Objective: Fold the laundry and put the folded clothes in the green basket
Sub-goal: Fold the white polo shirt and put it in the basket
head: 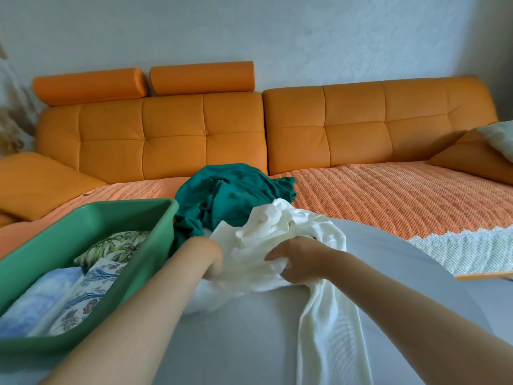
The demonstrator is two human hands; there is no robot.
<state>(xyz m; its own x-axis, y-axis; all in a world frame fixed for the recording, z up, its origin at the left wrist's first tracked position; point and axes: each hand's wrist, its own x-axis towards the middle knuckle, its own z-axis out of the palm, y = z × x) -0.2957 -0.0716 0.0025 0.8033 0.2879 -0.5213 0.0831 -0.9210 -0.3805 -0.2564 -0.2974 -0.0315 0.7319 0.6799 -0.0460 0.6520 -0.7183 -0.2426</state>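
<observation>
The white garment [277, 232] lies bunched on the grey sheet [249, 345], just right of the green basket [91, 212], with one long part trailing toward you. Your left hand [213, 257] curls into its left edge, and your right hand [299, 259] pinches a fold near the middle, probably so you can lift it and shake it flat. The teal garment [230, 195] sits crumpled just behind. Folded clothes [83, 290] lie in the basket, which is kept close for short drops.
</observation>
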